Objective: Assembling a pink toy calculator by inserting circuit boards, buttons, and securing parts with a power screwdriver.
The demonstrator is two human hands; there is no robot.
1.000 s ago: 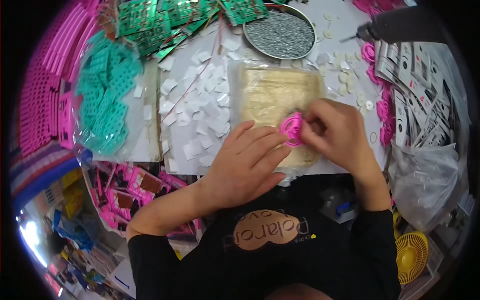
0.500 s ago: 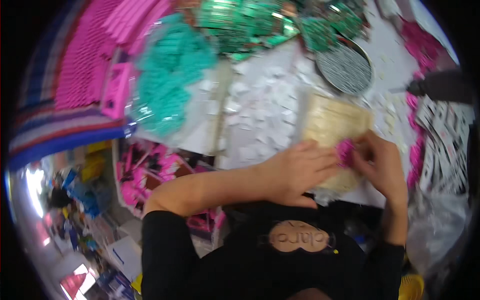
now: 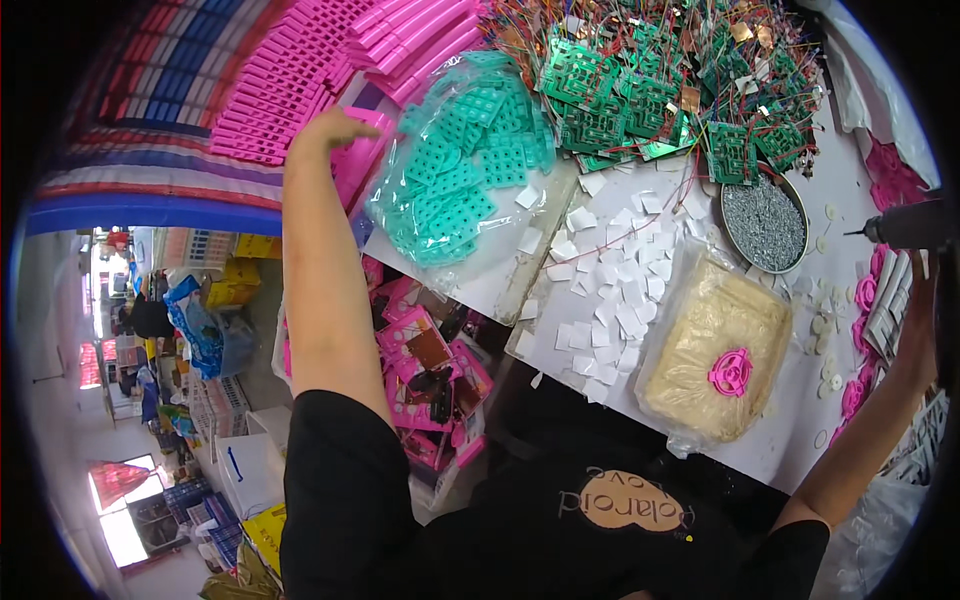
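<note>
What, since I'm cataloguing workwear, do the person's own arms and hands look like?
Short, plain black sleeves belong to a black top with a rounded tan chest print. Below them, the forearms are bare. The left hand shows no glove, watch or band. The right hand, near the picture's dark rim, is too unclear for finer detail.

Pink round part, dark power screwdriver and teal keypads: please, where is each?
Pink round part point(image 3: 731, 372), head view: its middle.
Dark power screwdriver point(image 3: 908, 226), head view: its body.
Teal keypads point(image 3: 452, 168), head view: middle of the pile.

right hand point(image 3: 922, 312) partly lost at the rim, electric screwdriver point(image 3: 908, 226) cut off there; pink frames point(image 3: 310, 75) cropped at top
</note>
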